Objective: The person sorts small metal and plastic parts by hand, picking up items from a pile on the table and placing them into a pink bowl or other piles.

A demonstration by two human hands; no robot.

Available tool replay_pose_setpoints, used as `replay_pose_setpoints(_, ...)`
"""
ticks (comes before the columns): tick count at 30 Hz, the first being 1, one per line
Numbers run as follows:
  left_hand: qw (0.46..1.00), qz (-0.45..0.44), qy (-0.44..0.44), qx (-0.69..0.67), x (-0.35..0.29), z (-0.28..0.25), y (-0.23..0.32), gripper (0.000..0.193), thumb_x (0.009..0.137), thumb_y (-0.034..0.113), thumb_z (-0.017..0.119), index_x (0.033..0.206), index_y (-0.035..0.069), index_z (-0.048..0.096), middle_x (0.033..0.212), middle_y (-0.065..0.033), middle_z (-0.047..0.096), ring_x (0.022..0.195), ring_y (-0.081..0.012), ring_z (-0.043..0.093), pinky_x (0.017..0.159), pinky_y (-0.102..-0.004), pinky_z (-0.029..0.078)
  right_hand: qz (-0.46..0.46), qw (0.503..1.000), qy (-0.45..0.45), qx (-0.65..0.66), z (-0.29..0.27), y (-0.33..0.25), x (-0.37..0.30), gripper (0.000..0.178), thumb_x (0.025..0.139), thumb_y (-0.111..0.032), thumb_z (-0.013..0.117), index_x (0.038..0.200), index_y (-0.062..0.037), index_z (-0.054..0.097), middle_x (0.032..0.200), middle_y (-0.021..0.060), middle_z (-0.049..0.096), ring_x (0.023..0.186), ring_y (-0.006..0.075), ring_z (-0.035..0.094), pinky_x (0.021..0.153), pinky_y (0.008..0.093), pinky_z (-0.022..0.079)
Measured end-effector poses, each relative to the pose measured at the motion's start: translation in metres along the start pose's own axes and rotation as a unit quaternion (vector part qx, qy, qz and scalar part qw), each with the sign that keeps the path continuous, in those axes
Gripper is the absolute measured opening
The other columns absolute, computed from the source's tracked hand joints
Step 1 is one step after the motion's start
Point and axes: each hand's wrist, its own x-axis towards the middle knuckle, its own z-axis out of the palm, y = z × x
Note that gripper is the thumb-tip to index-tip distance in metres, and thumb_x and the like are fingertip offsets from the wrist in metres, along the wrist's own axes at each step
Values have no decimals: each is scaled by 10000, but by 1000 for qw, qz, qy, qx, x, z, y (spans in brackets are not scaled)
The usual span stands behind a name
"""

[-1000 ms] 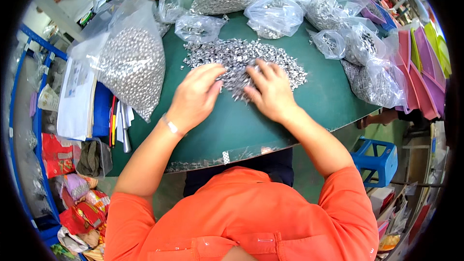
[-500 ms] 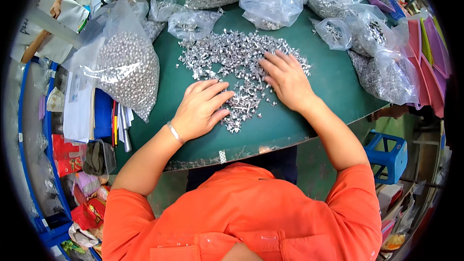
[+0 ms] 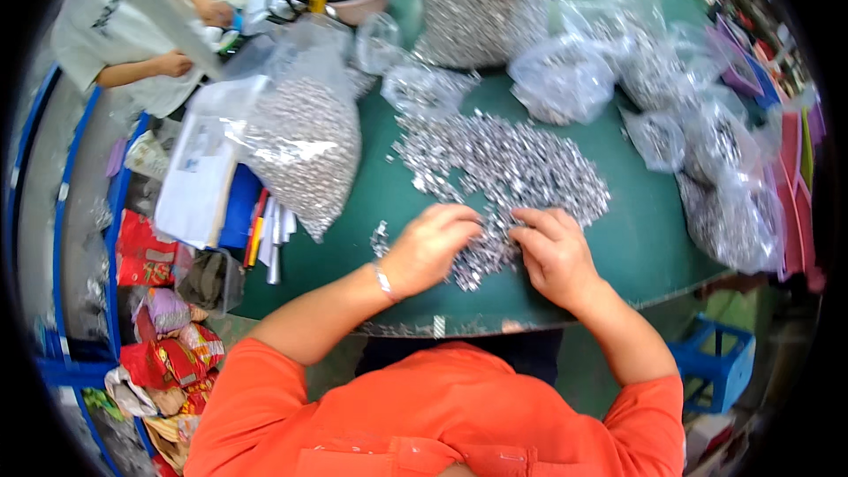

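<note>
A loose pile of small silvery metal parts (image 3: 521, 162) lies on the green table, with a narrower patch stretching towards its front edge. My left hand (image 3: 427, 252), a bracelet on its wrist, is at the left of this patch. Its fingers are bent and drawn together, their tips hidden or blurred among the parts. Across from it, my right hand (image 3: 560, 258) rests at the pile's near right side, fingers curled inward and the thumb side towards the parts. Whatever either hand pinches is too small to make out. A few parts lie beside my left wrist.
Left of the pile leans a clear bag of rounded silvery pieces (image 3: 305, 146), near papers (image 3: 199, 163) and pens. Bags of metal parts (image 3: 481, 9) line the back and right. A blue stool (image 3: 714, 362) stands at right. Another person's hand (image 3: 172, 64) shows at far left.
My view has shifted, so the table sits lower and further right. Both hands have drawn closer together at the pile's near end, and their outspread fingers have curled in.
</note>
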Motion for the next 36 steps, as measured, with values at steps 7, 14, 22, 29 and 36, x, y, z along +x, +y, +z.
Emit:
replay_pose_setpoints(7,995,-56,-19,82,2,1,7,210,775,86,641,980,49,609,1126,-141,564,1042,-298,547,905,-404,430,6,994,-51,-93,43,22,61,388,769,-144,633,1148,-81,577,1253,133,519,1105,316,501,897,428,404)
replay_pose_setpoints(14,988,-109,-48,100,-35,-26,-11,237,806,142,642,1020,43,617,1236,-144,546,1135,-309,522,952,-430,402,45,979,-124,-157,30,32,48,449,826,-186,590,1265,-131,512,1370,97,444,1276,314,391,1030,535,284)
replay_pose_setpoints(22,955,-108,-180,211,-19,-20,-11,561,818,277,628,1313,75,457,1448,-103,342,1345,-315,294,1047,-536,271,92,978,-55,-180,7,44,26,357,841,-205,604,1168,-65,566,1298,143,499,1191,334,461,990,500,338)
replay_pose_setpoints(29,994,-50,-86,54,-5,-7,21,318,722,177,713,1008,95,599,1023,-63,551,946,-257,534,812,-386,394,45,996,-73,33,14,-20,-4,192,701,-107,727,862,-56,637,881,68,572,809,279,539,731,368,446)
replay_pose_setpoints(36,995,-82,-40,31,-13,-10,6,135,702,25,681,780,59,576,823,-64,562,794,-264,544,739,-359,395,178,971,2,162,-3,-5,-14,157,733,-62,725,844,-20,622,831,99,625,757,263,604,662,348,484)
